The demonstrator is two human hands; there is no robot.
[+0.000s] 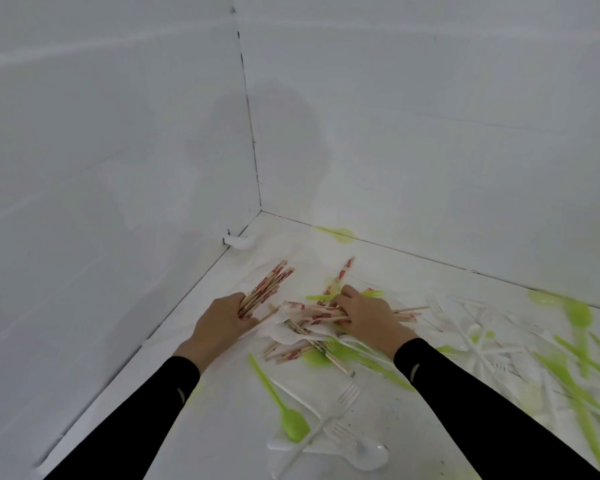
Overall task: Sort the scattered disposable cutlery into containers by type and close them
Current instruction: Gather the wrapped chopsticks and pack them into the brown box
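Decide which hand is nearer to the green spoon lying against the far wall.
Right. The right hand, gripping wrapped chopsticks, is in front of the green spoon; the left hand, holding its own bundle, is farther away, toward the left wall.

No text, number or brand can be read anywhere in the view. Red printing is seen on the paper wrappers of the chopsticks (267, 289), but it is too blurred to be made out as letters or signs. A small pale mark is carried near the cuff of the left sleeve (146, 414) and of the right sleeve (465, 393), and neither can be read.
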